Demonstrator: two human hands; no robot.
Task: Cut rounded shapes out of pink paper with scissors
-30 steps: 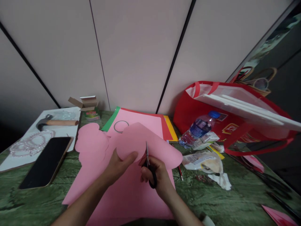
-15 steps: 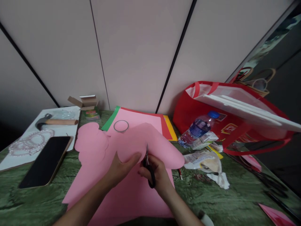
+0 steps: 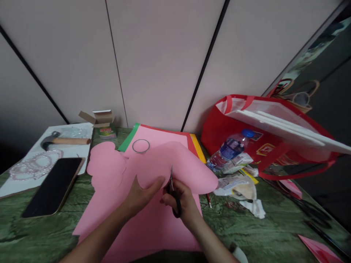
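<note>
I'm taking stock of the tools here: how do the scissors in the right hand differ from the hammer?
The scissors are held in the right hand, blades at the pink paper; the hammer lies on a white surface, untouched. The scissors have dark handles, the hammer a wooden one. The scissors point away from the person, while the hammer lies sideways, head to the left. Both have metal-looking working ends.
</note>
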